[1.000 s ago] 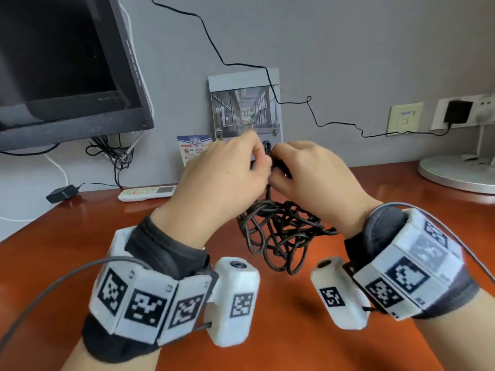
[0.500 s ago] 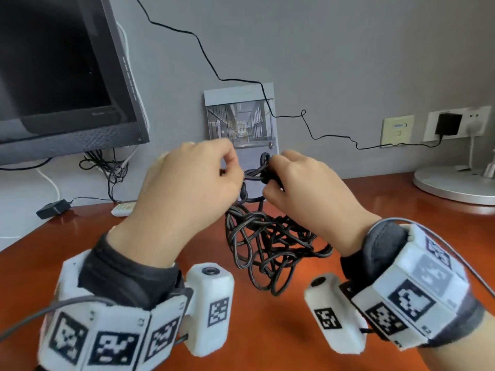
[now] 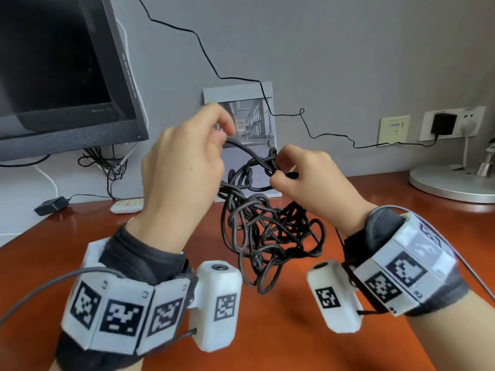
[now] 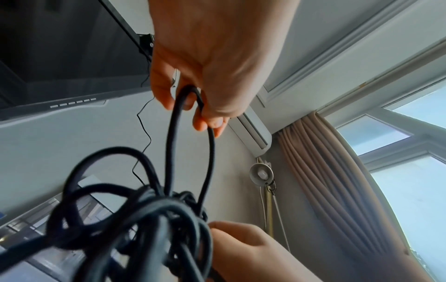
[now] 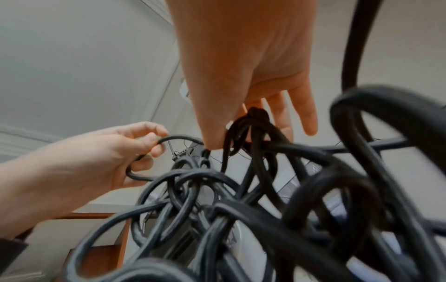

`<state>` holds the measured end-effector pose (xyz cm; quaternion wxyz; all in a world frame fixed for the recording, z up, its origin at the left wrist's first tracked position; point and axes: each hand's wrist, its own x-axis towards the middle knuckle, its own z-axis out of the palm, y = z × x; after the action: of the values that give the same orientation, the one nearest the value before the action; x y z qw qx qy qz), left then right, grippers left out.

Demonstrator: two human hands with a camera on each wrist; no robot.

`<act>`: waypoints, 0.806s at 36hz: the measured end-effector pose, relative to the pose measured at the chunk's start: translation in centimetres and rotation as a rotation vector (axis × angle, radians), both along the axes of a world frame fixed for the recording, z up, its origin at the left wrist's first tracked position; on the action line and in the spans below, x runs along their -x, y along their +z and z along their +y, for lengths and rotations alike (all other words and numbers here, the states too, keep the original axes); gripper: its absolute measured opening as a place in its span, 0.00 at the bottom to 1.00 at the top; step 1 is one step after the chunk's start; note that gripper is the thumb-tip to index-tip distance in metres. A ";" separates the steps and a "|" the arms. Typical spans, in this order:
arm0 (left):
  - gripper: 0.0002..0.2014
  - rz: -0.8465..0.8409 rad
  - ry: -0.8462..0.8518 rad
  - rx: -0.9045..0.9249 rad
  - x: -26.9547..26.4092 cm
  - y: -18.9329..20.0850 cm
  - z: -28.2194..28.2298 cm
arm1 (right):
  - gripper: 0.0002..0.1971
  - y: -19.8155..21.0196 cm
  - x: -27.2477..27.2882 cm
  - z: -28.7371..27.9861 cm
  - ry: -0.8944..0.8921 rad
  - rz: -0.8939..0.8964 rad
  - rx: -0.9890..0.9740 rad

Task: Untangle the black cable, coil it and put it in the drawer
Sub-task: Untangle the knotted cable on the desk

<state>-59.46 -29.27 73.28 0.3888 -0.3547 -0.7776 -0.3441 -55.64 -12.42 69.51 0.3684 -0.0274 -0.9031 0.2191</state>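
Note:
A tangled black cable (image 3: 267,231) hangs in a knotted bunch above the reddish wooden desk (image 3: 267,344), its lowest loops close to the desk top. My left hand (image 3: 187,167) is raised at the upper left of the bunch and pinches one loop of the cable (image 4: 190,122) pulled out of it. My right hand (image 3: 302,180) pinches the knot at the top of the bunch (image 5: 255,122). A strand runs taut between the two hands. No drawer is in view.
A dark monitor (image 3: 61,73) stands at the back left, with a black adapter (image 3: 51,206) and a white remote (image 3: 128,206) below it. A picture card (image 3: 241,95) leans on the wall. A lamp base (image 3: 452,183) sits at the right; a thin wall wire (image 3: 329,135) runs to a socket.
Both hands have risen, lifting the bunch. My left hand has drawn a loop out up and to the left, away from the right hand, which keeps hold of the knot.

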 end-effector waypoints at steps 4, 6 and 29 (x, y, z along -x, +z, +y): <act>0.11 0.016 0.045 -0.038 0.0 0.2 -0.3 | 0.09 0.3 0.0 -0.4 0.019 0.006 0.020; 0.12 0.024 0.121 -0.001 -0.1 0.1 -0.1 | 0.08 0.4 -0.1 -0.6 0.008 0.057 0.000; 0.12 -0.300 -0.136 0.010 1.6 -0.8 1.1 | 0.08 -0.5 0.5 -1.0 -0.076 -0.001 -0.267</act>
<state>-61.11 -28.17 72.49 0.2424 -0.3530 -0.8028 -0.4149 -56.13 -13.42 68.99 0.3765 -0.0123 -0.9226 0.0830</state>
